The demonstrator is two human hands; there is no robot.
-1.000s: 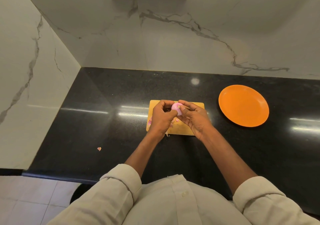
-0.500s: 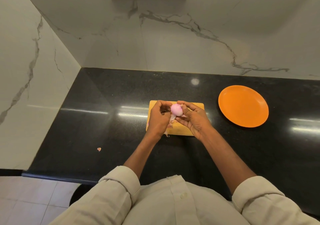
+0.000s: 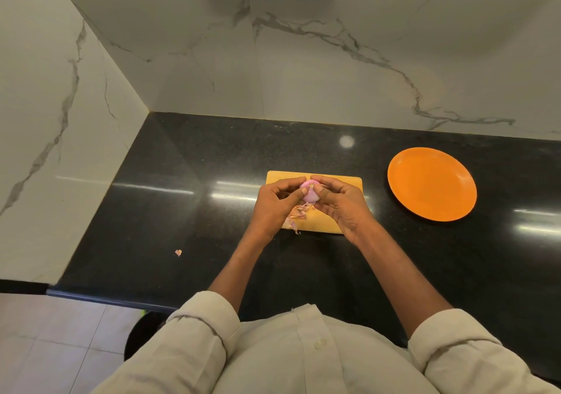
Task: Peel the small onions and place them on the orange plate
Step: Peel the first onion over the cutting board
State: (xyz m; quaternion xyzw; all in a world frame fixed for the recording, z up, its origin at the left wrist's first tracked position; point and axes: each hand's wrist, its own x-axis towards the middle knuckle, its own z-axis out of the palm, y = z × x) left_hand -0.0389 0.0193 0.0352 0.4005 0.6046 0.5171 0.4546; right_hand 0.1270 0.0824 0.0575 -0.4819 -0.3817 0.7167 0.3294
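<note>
Peeling a small onion (image 3: 310,194) over the cutting board (image 3: 343,183), plate (image 3: 432,183) not loaded yet

Left hand (image 3: 274,203) and right hand (image 3: 344,203) both pinched closed on the onion, held just above the board's middle, pink and mostly bare by the look of it. Loose skins (image 3: 299,213) piled on the board's near-left part, one stray flake (image 3: 178,252) well left of the board on the counter (image 3: 182,205). Probably best to steady with the right, strip with the left thumb, roll to check for leftover papery bits, keep scraps dropping on the board. Then over to the plate, right of the board, nothing on it.
</note>
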